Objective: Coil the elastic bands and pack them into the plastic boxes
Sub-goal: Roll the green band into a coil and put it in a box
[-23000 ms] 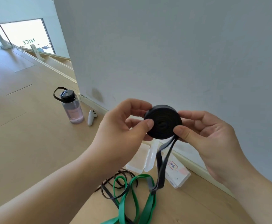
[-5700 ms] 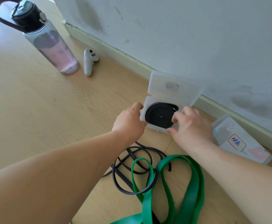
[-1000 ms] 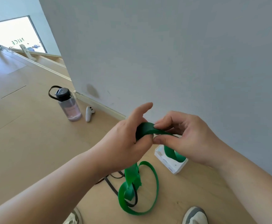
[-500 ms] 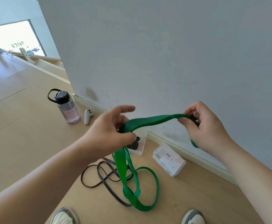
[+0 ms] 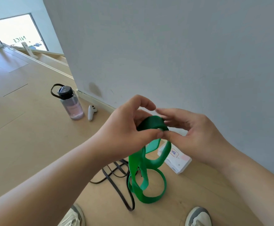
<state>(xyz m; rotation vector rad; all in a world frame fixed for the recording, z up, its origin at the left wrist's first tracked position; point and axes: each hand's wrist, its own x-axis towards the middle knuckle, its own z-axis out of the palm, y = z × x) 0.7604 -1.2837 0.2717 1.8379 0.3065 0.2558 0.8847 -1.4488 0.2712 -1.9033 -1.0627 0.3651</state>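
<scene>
The left hand (image 5: 126, 128) and right hand (image 5: 193, 132) pinch the green band (image 5: 152, 123) above the plastic box (image 5: 181, 163); they were apart a moment ago, now they meet, so coiling begins.

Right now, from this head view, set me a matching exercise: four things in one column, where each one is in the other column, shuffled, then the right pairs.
Things
1. green band
2. black band
3. water bottle
4. labelled plastic box

Places
A. standing upright on the floor, beside the white controller
B. pinched between the left hand and the right hand, its tail hanging down
C. lying loose and uncoiled on the floor
D. flat on the floor near the wall, below the right hand in the picture

Pairs: 1-B, 2-C, 3-A, 4-D
</scene>
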